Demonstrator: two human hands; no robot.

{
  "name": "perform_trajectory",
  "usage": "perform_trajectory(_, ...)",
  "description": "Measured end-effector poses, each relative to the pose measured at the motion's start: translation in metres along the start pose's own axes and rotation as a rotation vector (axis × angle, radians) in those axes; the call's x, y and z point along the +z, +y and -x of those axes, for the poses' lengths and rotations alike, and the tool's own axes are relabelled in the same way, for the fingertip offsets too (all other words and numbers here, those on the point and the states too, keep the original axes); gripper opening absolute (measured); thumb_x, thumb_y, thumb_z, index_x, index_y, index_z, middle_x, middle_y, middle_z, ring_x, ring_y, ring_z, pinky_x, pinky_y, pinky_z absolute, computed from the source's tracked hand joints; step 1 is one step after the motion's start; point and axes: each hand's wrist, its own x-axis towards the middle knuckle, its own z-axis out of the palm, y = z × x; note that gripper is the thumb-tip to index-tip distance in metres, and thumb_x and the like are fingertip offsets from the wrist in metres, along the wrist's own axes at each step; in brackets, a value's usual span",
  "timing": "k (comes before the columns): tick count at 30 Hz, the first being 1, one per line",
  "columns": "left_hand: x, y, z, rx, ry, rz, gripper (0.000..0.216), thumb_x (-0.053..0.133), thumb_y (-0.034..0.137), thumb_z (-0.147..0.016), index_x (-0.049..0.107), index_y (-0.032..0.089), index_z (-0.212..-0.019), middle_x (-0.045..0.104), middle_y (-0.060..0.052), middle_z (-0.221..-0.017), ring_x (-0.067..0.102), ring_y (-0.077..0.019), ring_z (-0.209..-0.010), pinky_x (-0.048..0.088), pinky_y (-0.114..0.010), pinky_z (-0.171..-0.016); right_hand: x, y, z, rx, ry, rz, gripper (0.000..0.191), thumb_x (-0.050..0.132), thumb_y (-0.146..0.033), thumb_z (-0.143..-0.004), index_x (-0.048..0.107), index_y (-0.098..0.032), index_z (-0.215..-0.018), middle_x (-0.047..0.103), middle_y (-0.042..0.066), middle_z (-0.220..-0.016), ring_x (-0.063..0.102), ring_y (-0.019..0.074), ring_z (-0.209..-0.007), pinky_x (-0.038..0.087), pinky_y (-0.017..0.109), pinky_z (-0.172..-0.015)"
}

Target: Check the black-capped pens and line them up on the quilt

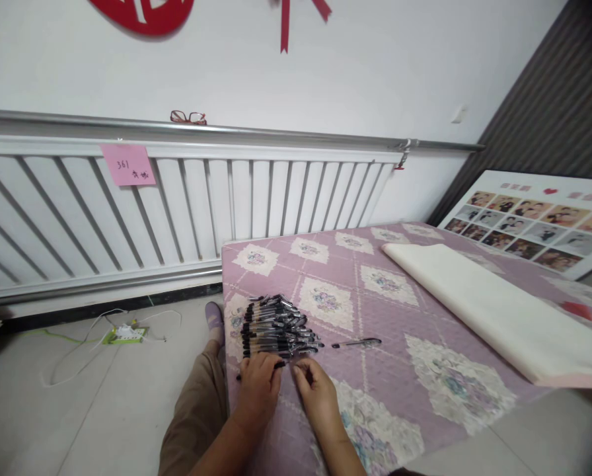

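A heap of pens (271,325) with black caps and clear barrels lies on the purple patterned mattress (340,261), most of them side by side. My left hand (260,385) is closed at the near edge of the heap, around a pen whose dark end (279,364) shows by the thumb. Just to its right, my right hand (318,391) has thumb and forefinger pinched together; whatever is between them is too small to make out. One single pen (356,343) lies apart, right of the heap.
A cream folded sheet or board (479,304) lies on the mattress at the right, near a photo board (528,221). Behind stands a white radiator (276,198) with a pink note (127,165) and glasses (188,118) above. A power strip (126,333) with cables is on the floor.
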Motion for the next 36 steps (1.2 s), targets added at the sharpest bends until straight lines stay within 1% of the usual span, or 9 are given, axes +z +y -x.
perform_trajectory(2,0.000,0.001,0.001,0.016,-0.016,-0.038,0.022,0.049,0.014,-0.085,0.060,0.026,-0.099,0.064,-0.001,-0.098,0.056,-0.0197,-0.096,0.036,-0.037,-0.087,-0.005,0.005,0.004,0.071,0.046,-0.120,0.022,0.052,-0.039,-0.081,0.061,-0.019,-0.083,0.064,0.001,-0.070,0.058,0.0168,-0.064,0.047,0.026,-0.063)
perform_trajectory(5,0.001,0.002,0.001,0.038,-0.046,-0.096,0.022,0.051,0.015,-0.085,0.061,0.027,-0.099,0.064,0.000,-0.096,0.056,-0.0190,-0.093,0.035,-0.037,-0.088,-0.012,0.010,0.006,0.129,0.110,-0.262,0.025,0.057,-0.042,-0.078,0.062,-0.019,-0.084,0.065,0.001,-0.073,0.060,0.0174,-0.068,0.049,0.026,-0.065)
perform_trajectory(10,0.003,0.005,0.000,0.052,-0.109,-0.125,0.023,0.050,0.013,-0.085,0.062,0.027,-0.098,0.063,0.000,-0.094,0.056,-0.0184,-0.092,0.033,-0.036,-0.088,-0.019,0.011,0.005,0.118,0.038,-0.362,0.027,0.060,-0.043,-0.076,0.067,-0.018,-0.085,0.070,0.005,-0.079,0.063,0.0203,-0.075,0.051,0.030,-0.070)
perform_trajectory(15,0.003,0.006,-0.001,0.055,-0.142,-0.152,0.025,0.049,0.011,-0.085,0.062,0.028,-0.098,0.064,0.001,-0.095,0.056,-0.0184,-0.093,0.031,-0.038,-0.090,-0.020,0.010,0.004,0.099,-0.018,-0.369,0.026,0.061,-0.041,-0.076,0.067,-0.019,-0.086,0.070,0.006,-0.080,0.064,0.0204,-0.076,0.051,0.030,-0.071)
perform_trajectory(20,0.005,0.005,0.000,0.067,-0.145,-0.161,0.025,0.050,0.012,-0.085,0.063,0.029,-0.099,0.064,0.000,-0.096,0.056,-0.0186,-0.094,0.031,-0.038,-0.091,-0.020,0.008,0.005,0.074,-0.019,-0.336,0.024,0.061,-0.041,-0.076,0.067,-0.019,-0.083,0.069,0.004,-0.075,0.063,0.0190,-0.072,0.050,0.028,-0.068)
perform_trajectory(24,0.003,0.007,0.000,0.066,-0.167,-0.143,0.025,0.048,0.012,-0.086,0.063,0.028,-0.099,0.064,-0.001,-0.096,0.055,-0.0191,-0.094,0.032,-0.038,-0.091,-0.020,0.006,0.006,0.034,-0.027,-0.280,0.020,0.060,-0.038,-0.076,0.067,-0.020,-0.081,0.066,0.003,-0.074,0.061,0.0177,-0.069,0.049,0.026,-0.065)
perform_trajectory(28,0.001,0.008,-0.001,0.068,-0.169,-0.135,0.026,0.048,0.011,-0.085,0.062,0.027,-0.098,0.064,-0.001,-0.096,0.055,-0.0190,-0.094,0.032,-0.038,-0.091,-0.021,0.005,0.006,0.021,-0.054,-0.249,0.016,0.057,-0.033,-0.077,0.067,-0.020,-0.081,0.065,0.003,-0.074,0.060,0.0170,-0.069,0.048,0.025,-0.065)
perform_trajectory(33,0.000,0.007,-0.001,0.059,-0.167,-0.120,0.026,0.048,0.011,-0.085,0.062,0.028,-0.099,0.064,0.000,-0.097,0.055,-0.0191,-0.095,0.033,-0.038,-0.091,-0.021,0.005,0.006,0.017,-0.044,-0.225,0.015,0.056,-0.031,-0.078,0.066,-0.020,-0.081,0.063,0.002,-0.075,0.059,0.0172,-0.070,0.047,0.025,-0.066)
perform_trajectory(36,0.000,0.008,-0.001,0.063,-0.181,-0.105,0.026,0.048,0.010,-0.085,0.062,0.028,-0.099,0.064,0.000,-0.097,0.055,-0.0188,-0.095,0.033,-0.038,-0.090,-0.021,0.004,0.006,0.007,-0.076,-0.206,0.015,0.054,-0.030,-0.079,0.065,-0.021,-0.082,0.061,0.002,-0.074,0.058,0.0170,-0.070,0.046,0.025,-0.066)
